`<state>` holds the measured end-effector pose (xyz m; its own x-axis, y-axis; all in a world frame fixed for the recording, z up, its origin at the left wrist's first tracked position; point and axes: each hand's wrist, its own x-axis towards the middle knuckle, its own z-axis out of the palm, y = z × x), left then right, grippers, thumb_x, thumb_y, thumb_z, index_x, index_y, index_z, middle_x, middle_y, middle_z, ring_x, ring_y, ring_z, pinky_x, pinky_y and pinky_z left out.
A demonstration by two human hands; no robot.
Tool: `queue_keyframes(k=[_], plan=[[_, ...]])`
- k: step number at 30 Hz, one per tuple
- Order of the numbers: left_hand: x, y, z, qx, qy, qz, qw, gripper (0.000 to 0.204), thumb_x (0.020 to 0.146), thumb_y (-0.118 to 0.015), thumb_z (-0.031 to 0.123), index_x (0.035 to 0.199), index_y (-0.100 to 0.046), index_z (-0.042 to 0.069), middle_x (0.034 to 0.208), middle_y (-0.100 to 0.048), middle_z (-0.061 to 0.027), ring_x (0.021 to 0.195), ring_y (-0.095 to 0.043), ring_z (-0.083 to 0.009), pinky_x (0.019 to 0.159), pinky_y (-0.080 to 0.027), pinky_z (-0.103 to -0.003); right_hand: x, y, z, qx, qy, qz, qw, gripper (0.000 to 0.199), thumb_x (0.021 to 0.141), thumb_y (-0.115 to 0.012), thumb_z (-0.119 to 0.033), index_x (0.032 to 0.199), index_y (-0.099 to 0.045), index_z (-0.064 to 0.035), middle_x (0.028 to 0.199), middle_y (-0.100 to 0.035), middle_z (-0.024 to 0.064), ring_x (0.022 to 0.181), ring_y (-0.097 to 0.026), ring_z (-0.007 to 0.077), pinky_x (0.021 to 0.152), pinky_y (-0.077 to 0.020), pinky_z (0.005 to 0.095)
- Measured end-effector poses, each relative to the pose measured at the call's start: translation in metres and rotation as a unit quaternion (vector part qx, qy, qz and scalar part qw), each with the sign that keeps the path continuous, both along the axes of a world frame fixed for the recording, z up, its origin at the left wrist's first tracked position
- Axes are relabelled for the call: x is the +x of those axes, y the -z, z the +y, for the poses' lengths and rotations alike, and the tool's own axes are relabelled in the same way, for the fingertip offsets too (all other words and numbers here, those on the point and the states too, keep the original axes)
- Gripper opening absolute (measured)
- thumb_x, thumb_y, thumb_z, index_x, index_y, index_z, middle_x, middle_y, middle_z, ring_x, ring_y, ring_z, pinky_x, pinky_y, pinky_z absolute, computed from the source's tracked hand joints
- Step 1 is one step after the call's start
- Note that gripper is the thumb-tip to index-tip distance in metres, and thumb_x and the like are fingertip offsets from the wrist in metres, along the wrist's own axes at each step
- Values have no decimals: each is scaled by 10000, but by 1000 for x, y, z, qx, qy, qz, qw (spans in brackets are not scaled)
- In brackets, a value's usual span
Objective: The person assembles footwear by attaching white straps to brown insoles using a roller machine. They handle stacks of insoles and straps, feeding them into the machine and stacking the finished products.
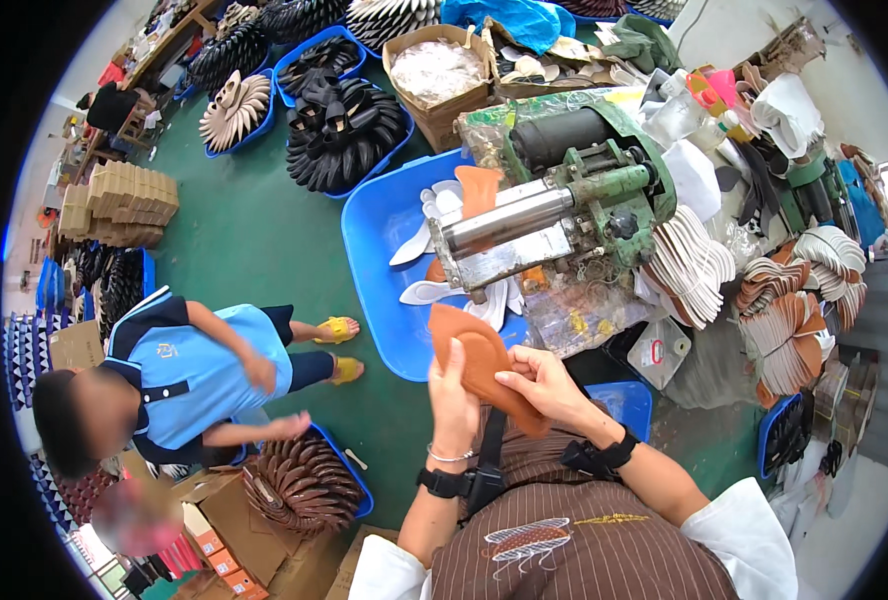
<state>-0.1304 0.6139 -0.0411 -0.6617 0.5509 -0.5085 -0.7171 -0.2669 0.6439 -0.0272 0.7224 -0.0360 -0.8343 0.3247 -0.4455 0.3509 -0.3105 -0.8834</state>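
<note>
Above my apron, both hands hold a brown shoe insole (482, 362) with a rounded, curved end; a second layer may lie against it. My left hand (452, 402) grips its left edge with the thumb pointing up. On the other side, my right hand (547, 388) pinches it with the thumb on top. Just ahead is a green machine (624, 195) with shiny metal rollers (509, 222). Another brown insole (478, 190) lies at the far side of the rollers. Under them a blue tub (372, 290) contains several white insoles (426, 292) and some brown ones.
Stacks of white and brown insoles (686, 265) sit right of the machine, with more piles (786, 335) farther right. A person in a blue shirt (209, 350) stands at the left. Tubs of black shoes (344, 135) and a cardboard box (434, 75) stand beyond.
</note>
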Motion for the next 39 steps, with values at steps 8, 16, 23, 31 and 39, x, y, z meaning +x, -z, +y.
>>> queue_keyframes(k=[8,16,23,31,39], plan=[[-35,-17,-8,-173,35,54,983,159,870,-715,105,966,-664,-11,878,-656,-2,753,-592,-59,647,-473,-202,20,-20,4,162,-22,-47,985,168,923,-605,-136,967,-549,16,773,-624,195,699,-633,189,644,-495,348],[-19,-1,-10,-201,91,231,948,95,911,-655,69,905,-664,-25,785,-630,9,668,-521,-26,594,-405,-170,58,-28,18,200,-66,-52,976,293,941,-597,-303,999,-558,-19,658,-565,269,633,-583,445,545,-442,452],[23,-19,51,-186,194,251,930,106,886,-680,81,882,-686,-24,679,-637,-13,564,-542,-53,518,-413,-189,134,-46,77,245,11,1,969,240,921,-618,-280,957,-605,-42,704,-582,205,644,-589,395,562,-449,408],[53,-4,116,-210,190,259,923,167,918,-648,130,818,-649,-4,707,-669,-67,601,-617,-108,540,-479,-227,230,-31,293,421,227,-115,870,238,887,-643,-228,979,-647,-9,725,-616,162,619,-594,265,618,-471,330],[156,96,220,-214,397,31,892,367,1012,-448,172,1323,-466,-22,1157,-634,-177,1030,-652,-246,842,-557,-343,226,73,407,558,90,-179,806,984,778,-708,-515,1439,-260,60,1406,-384,273,1308,-380,385,1092,-307,459]])
